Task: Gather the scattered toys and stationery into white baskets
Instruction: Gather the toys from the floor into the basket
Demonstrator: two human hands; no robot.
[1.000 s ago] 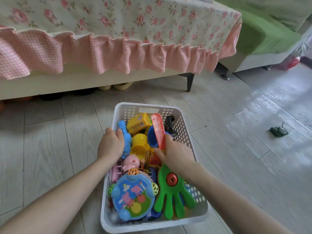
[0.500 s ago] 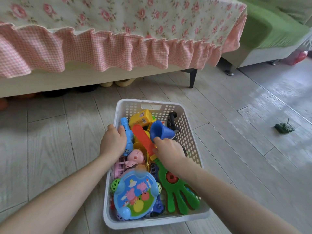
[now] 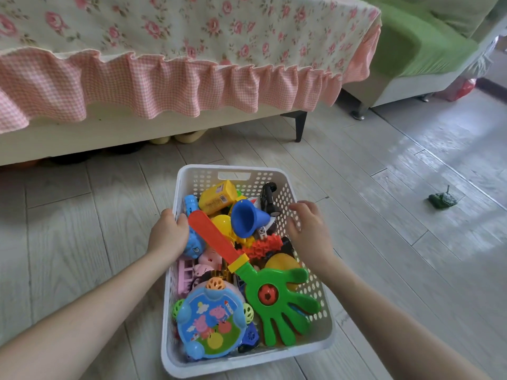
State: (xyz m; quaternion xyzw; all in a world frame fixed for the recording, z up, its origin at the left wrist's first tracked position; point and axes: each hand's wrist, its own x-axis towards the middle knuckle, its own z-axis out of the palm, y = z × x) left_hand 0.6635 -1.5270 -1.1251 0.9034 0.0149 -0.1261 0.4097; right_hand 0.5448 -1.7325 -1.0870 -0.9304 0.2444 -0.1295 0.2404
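A white perforated basket (image 3: pixel 248 357) stands on the floor, full of toys. A green hand-shaped clapper with a red handle (image 3: pixel 274 294) lies diagonally across the top, beside a blue funnel (image 3: pixel 245 220) and a round blue cartoon drum (image 3: pixel 210 323). My left hand (image 3: pixel 168 235) grips the basket's left rim, fingers curled over it. My right hand (image 3: pixel 308 233) is at the right rim with fingers relaxed and holds nothing. A small green toy tank (image 3: pixel 443 200) sits alone on the floor to the right.
A bed with a pink ruffled floral cover (image 3: pixel 175 78) runs across the back, slippers under it, its dark leg (image 3: pixel 300 124) near the basket. A green sofa (image 3: pixel 422 48) stands at the back right. Grey wood floor surrounds the basket.
My right hand has let go of the clapper, which now lies flat across the toys, and has moved right to the basket's rim. My left hand has stayed on the left rim.
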